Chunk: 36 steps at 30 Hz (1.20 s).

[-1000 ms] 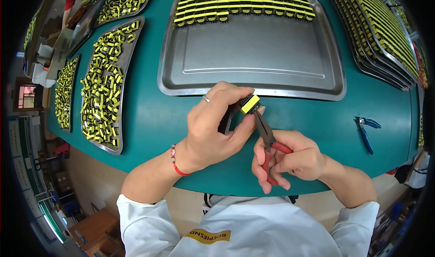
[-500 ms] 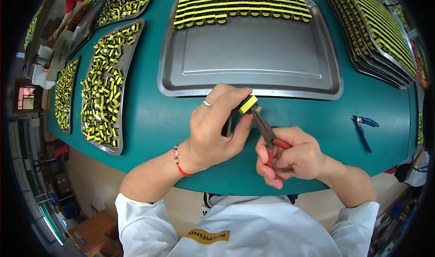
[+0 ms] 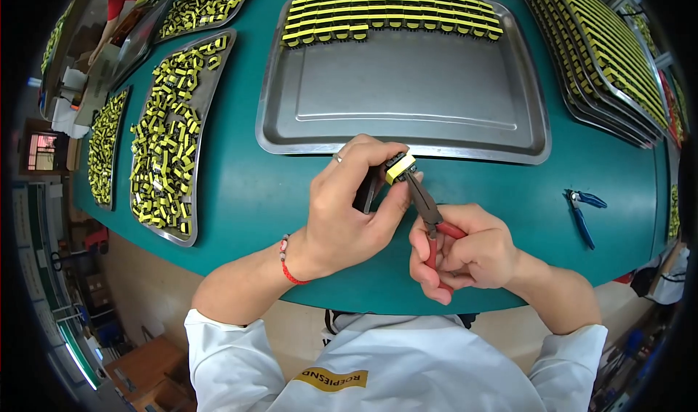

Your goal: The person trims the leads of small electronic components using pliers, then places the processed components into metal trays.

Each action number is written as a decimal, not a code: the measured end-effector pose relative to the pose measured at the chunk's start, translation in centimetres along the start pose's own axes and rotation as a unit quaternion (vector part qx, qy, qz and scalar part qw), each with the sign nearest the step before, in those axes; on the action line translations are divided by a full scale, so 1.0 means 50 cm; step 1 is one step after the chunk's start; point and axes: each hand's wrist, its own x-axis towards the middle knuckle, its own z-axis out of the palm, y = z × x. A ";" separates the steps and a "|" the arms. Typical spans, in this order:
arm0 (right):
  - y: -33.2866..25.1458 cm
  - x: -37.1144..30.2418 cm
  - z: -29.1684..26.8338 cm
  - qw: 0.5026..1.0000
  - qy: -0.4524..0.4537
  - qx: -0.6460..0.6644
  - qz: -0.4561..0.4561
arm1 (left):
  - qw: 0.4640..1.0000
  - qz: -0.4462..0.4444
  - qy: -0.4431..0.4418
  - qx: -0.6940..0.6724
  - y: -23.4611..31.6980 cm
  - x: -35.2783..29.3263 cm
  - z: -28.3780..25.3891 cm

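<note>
Left hand [image 3: 342, 212], fingers tight on a yellow-black component [image 3: 400, 168] (partly hidden); right hand [image 3: 480, 248], fingers around red-handled pliers [image 3: 426, 206].

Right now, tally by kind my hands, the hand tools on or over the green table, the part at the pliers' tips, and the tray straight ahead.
Hands: 2 (left hand, right hand)
Red-handled needle-nose pliers: 1
Blue-handled cutters: 1
Yellow-and-black component at the pliers' tips: 1
Metal tray straight ahead: 1
Total: 6

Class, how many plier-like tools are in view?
2: red-handled pliers in the right hand; blue-handled cutters on the green table, at right. Others may be hidden.
</note>
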 end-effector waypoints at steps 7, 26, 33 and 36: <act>0.000 -0.003 -0.001 1.000 0.008 -0.015 0.000 | 0.995 0.078 -0.012 0.063 0.001 0.009 -0.003; -0.016 -0.008 0.010 0.999 -0.034 0.000 0.005 | 1.000 0.006 -0.013 0.007 -0.004 -0.006 -0.010; -0.021 -0.011 -0.028 0.997 -0.068 -0.025 0.017 | 0.996 0.077 -0.037 0.036 -0.003 0.003 -0.017; -0.016 -0.004 -0.023 0.997 -0.066 -0.030 0.004 | 0.999 0.041 -0.034 0.010 -0.002 0.002 -0.014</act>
